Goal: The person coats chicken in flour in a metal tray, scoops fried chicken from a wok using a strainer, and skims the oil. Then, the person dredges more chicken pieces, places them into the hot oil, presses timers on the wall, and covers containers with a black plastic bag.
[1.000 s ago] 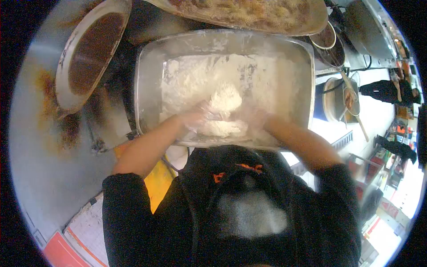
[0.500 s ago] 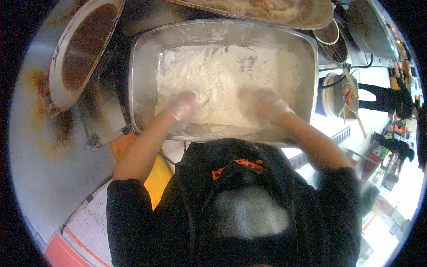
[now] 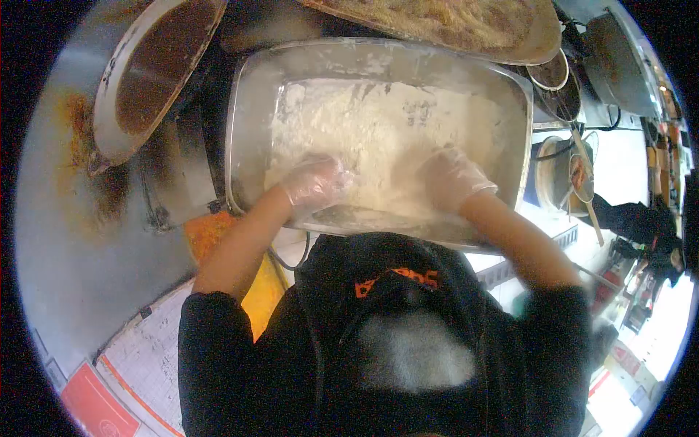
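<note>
A deep, clear-walled tub [image 3: 247, 138] holds a layer of pale flour-like powder [image 3: 364, 131], with bare patches of the bottom showing through. Both my hands are inside it, near the close wall, in thin see-through plastic gloves. My left hand [image 3: 318, 182] is low at the powder on the left, its fingers bent inward and partly hidden. On the right, my right hand [image 3: 453, 178] reaches down to the powder, fingers blurred and turned toward the middle. Whether either hand grips any powder cannot be made out.
Beyond the tub lies a tray [image 3: 466, 58] of brownish-yellow, crumb-like stuff. A pan with dark liquid [image 3: 156, 73] is at the upper left. Round strainers [image 3: 550, 73] and a long-handled skimmer [image 3: 582, 178] are on the right. Another person in dark clothes [image 3: 633, 222] is farther right.
The whole view has shifted slightly, so the tub sits lower and farther right. My left hand now looks more curled, and my right hand has turned with its fingers pointing down.
</note>
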A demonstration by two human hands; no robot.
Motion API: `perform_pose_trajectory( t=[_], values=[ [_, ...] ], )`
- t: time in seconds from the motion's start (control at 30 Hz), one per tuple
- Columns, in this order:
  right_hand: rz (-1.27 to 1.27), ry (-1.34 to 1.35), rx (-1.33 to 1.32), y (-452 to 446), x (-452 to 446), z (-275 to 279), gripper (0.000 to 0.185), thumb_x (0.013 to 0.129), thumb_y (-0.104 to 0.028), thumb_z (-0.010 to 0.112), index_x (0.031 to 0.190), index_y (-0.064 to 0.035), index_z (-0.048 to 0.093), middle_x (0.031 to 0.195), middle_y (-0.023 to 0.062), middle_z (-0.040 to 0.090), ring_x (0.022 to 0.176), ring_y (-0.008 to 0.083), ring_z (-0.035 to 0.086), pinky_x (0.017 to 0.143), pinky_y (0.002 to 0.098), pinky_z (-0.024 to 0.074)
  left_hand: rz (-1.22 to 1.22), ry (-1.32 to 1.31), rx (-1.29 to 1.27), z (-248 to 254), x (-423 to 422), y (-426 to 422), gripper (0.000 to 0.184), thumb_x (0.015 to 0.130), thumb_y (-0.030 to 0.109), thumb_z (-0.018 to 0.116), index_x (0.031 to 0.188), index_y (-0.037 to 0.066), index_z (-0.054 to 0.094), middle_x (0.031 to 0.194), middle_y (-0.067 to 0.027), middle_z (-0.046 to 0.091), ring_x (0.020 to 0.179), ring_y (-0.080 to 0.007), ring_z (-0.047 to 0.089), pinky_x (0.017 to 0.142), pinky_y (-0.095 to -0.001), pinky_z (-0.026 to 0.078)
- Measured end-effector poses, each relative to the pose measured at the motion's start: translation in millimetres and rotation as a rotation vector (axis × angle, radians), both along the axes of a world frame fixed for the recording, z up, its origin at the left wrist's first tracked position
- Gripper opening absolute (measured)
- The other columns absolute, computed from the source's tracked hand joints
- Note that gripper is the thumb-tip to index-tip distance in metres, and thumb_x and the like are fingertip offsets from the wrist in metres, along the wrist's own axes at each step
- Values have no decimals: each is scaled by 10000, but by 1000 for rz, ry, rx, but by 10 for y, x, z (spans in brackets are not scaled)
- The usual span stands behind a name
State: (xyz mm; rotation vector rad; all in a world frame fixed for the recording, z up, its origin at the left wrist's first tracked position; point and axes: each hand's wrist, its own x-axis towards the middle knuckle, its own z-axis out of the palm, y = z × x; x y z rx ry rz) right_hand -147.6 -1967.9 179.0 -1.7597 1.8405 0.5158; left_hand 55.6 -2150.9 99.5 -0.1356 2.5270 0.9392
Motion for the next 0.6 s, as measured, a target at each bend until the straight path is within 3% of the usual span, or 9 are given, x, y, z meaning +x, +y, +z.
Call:
perform_pose_trajectory(
  t=[0.03, 0.13, 0.2, 0.3, 0.37, 0.43, 0.47, 0.53, 0.6],
  values=[
    [-118, -22, -22, 13, -48, 24, 303, 863, -228, 515, 982, 16, 650, 1050, 218, 631, 895, 337, 625, 876, 444, 487, 6, 3, 0, -68, -26, 22, 429, 720, 225, 700, 1085, 6, 647, 1171, -229, 601, 1038, -363, 584, 928, -426, 455],
    [-19, 37, -144, 83, -212, -141, 323, 875, -199, 479, 1048, 31, 625, 1033, 240, 628, 964, 342, 607, 904, 433, 469, 122, 818, -217, -179, -189, 162, 238, 697, 192, 657, 883, 54, 713, 931, -195, 649, 880, -333, 630, 821, -446, 478],
    [-19, -5, -190, 143, -303, -232, 340, 879, -186, 461, 1085, 41, 609, 1030, 244, 626, 961, 349, 606, 913, 431, 463, -51, 363, -278, -303, -266, 224, 417, 742, 174, 676, 1114, -3, 615, 1117, -206, 622, 1031, -354, 586, 927, -409, 454],
    [29, -45, -365, 214, -356, -300, 354, 888, -158, 439, 1133, 40, 600, 1032, 244, 629, 955, 351, 608, 910, 414, 463, -142, -3, -311, -147, -380, 254, 381, 791, 180, 639, 1128, 6, 613, 1067, -196, 645, 964, -350, 618, 873, -418, 480],
    [73, -36, -496, 209, -379, -305, 351, 893, -144, 436, 1145, 30, 608, 1037, 240, 633, 952, 345, 611, 898, 397, 469, -300, 206, -382, -916, -176, 153, 275, 765, 175, 623, 978, 3, 653, 958, -204, 651, 885, -361, 625, 795, -431, 491],
    [-364, -357, -348, 105, -358, -198, 367, 901, -198, 483, 1187, -11, 616, 1099, 218, 641, 992, 339, 619, 888, 388, 477, -476, 416, -443, -955, -163, 110, 209, 740, 170, 607, 828, 1, 693, 849, -212, 657, 805, -372, 633, 717, -445, 502],
    [-380, -360, -354, 23, -295, -21, 367, 901, -198, 483, 1187, -11, 616, 1099, 218, 641, 992, 339, 619, 888, 388, 477, -229, 88, -311, -504, -180, 117, 249, 793, 207, 596, 890, -9, 675, 904, -216, 660, 828, -368, 638, 718, -459, 496],
    [-1117, -617, 128, -110, -175, 362, 381, 905, -275, 516, 1207, -68, 622, 1175, 186, 630, 1048, 335, 613, 910, 404, 478, -3, -242, -184, -61, -140, 158, 292, 847, 244, 585, 952, -19, 656, 960, -220, 664, 851, -365, 643, 718, -474, 491],
    [-857, -449, 91, -16, -132, 205, 390, 903, -307, 524, 1203, -80, 626, 1174, 181, 630, 1058, 346, 607, 918, 419, 472, 318, -298, -66, 71, -34, 123, 298, 835, 244, 582, 905, -36, 656, 924, -224, 666, 859, -365, 643, 708, -452, 489]
  ],
)
